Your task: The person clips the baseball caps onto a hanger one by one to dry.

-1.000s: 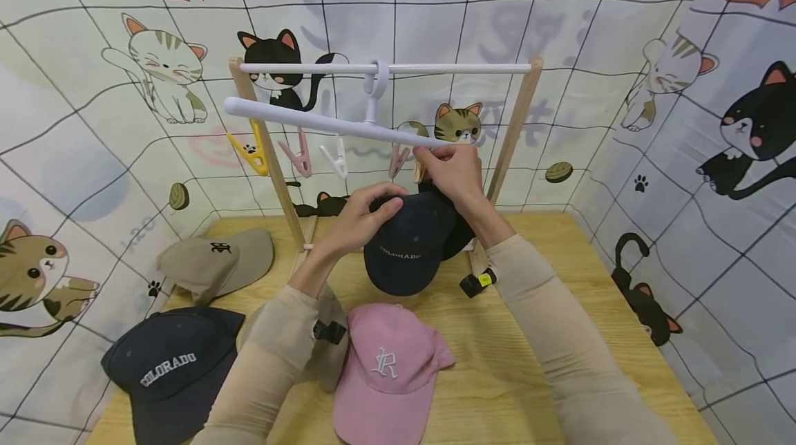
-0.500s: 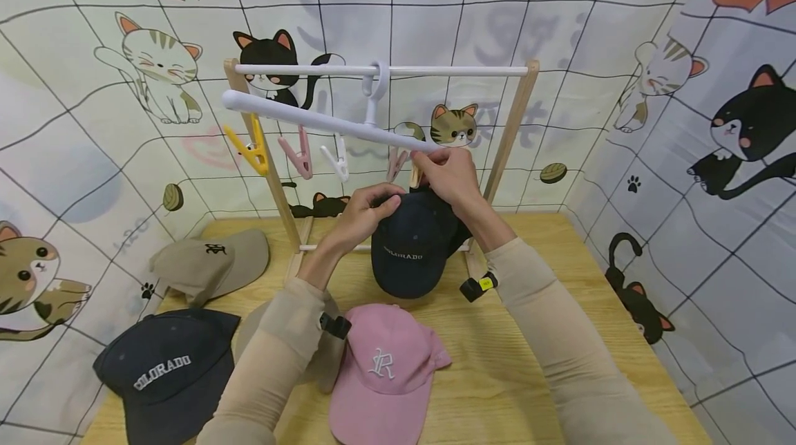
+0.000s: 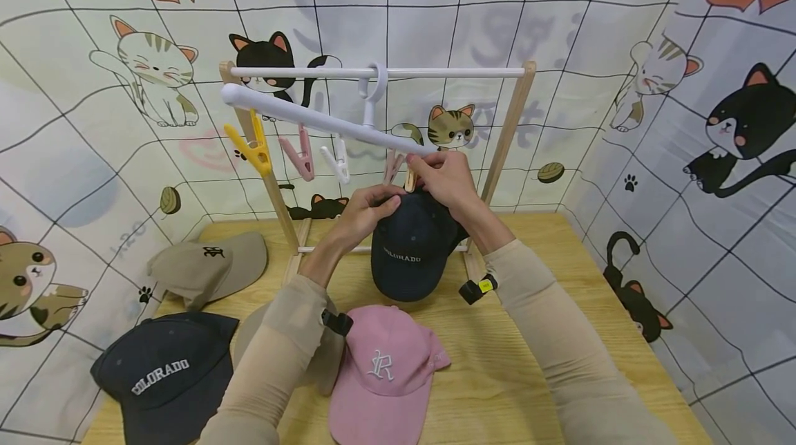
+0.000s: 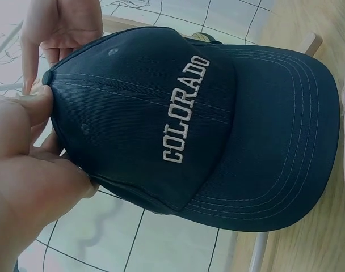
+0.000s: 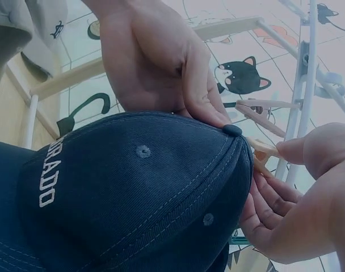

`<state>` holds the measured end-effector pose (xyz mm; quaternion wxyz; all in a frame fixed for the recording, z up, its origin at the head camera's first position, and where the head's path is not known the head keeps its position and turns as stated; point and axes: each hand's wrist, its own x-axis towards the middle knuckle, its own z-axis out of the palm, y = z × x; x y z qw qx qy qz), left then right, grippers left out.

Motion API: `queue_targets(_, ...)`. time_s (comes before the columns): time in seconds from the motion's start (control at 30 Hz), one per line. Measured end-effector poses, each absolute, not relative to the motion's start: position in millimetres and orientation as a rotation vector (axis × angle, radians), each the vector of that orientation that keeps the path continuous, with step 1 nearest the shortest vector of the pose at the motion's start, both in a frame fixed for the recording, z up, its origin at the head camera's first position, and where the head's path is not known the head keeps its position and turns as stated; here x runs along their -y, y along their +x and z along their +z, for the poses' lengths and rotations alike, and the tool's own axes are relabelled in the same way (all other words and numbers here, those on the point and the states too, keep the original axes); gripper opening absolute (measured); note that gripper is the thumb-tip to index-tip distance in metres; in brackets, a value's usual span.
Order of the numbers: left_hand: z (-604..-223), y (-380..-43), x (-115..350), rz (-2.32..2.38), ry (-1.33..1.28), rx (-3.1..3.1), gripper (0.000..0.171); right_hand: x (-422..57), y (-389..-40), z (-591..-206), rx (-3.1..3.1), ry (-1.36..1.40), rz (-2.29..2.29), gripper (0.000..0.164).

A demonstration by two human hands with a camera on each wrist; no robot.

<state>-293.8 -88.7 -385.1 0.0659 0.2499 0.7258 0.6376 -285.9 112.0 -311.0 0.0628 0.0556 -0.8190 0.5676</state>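
Observation:
A navy baseball cap with white COLORADO lettering hangs brim-down below a white clip hanger. My left hand pinches the top of its crown near the button, also seen in the left wrist view. My right hand pinches a pale orange clothespin below the hanger's lowered right end. In the right wrist view, the clothespin's tip is right at the crown's button. Yellow, pink and white clothespins hang farther left along the bar.
A wooden rack with a white rail carries the hanger. On the wooden table lie a pink cap, another navy cap, a beige cap and a tan one partly behind my left forearm. Cat-print cloth covers the walls.
The held cap has shifted slightly right and turned a little. The hanger's right end has dipped lower, and the pale orange clothespin now shows more plainly at the cap's top.

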Motion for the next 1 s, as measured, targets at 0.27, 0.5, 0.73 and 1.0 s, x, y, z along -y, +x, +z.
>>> queue_targets(0.27, -384, -297, 86, 1.989, 0.738, -2.186, 0.023, -112, -286, -311, 2.458, 0.178, 1.742, 0.041)
queue_targets(0.5, -383, -299, 81, 2.032, 0.690, -2.137, 0.024, -113, -287, -313, 2.443, 0.173, 1.757, 0.038)
queue_targets(0.73, -383, -300, 80, 2.048, 0.673, -2.126, 0.022, -114, -286, -313, 2.424, 0.193, 1.782, 0.039)
queue_targets(1.0, -382, -303, 77, 2.099, 0.657, -2.112, 0.019, -115, -286, -312, 2.413, 0.189, 1.774, 0.036)
